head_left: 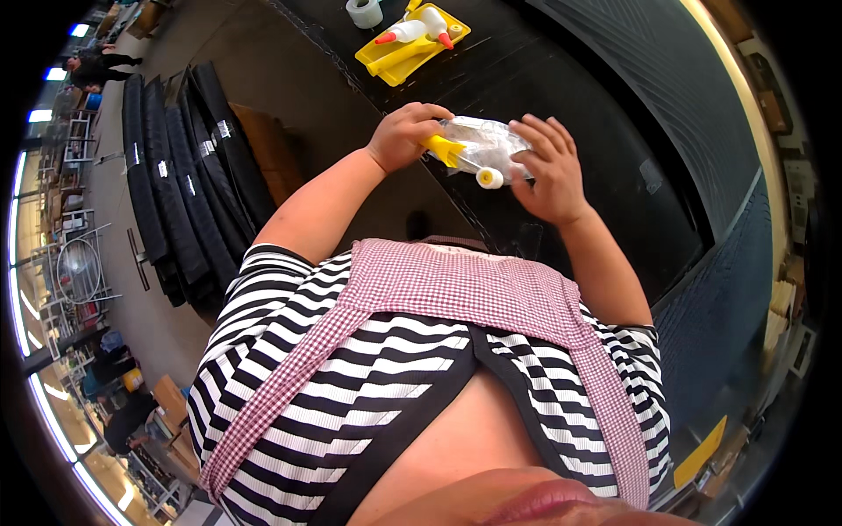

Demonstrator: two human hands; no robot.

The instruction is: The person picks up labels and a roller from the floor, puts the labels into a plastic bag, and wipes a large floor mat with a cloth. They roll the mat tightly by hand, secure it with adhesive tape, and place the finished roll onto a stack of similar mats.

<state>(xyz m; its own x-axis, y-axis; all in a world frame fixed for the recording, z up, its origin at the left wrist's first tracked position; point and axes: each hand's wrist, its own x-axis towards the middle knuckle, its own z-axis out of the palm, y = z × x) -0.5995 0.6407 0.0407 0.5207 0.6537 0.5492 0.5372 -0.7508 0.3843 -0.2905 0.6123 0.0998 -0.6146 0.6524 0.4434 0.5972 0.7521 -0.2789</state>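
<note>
Just above the near edge of the black table, my left hand (405,137) is closed around the yellow handle (447,151) of a small paint roller. The roller's white end with a yellow core (489,178) points toward me. Crinkled clear plastic wrap (487,140) lies around and behind it, between both hands. On the right, my right hand (554,171) has its fingers bent against the wrap, the fingertips partly blurred. How much of the roller is inside the wrap I cannot tell.
Farther off on the black table (561,66) lies a yellow tray (399,72) with white red-tipped bottles (405,32). A tape roll (364,12) sits beside it. Long black padded pieces (180,175) stand on the left. A dark ribbed panel (658,79) borders the right; people are at the far left.
</note>
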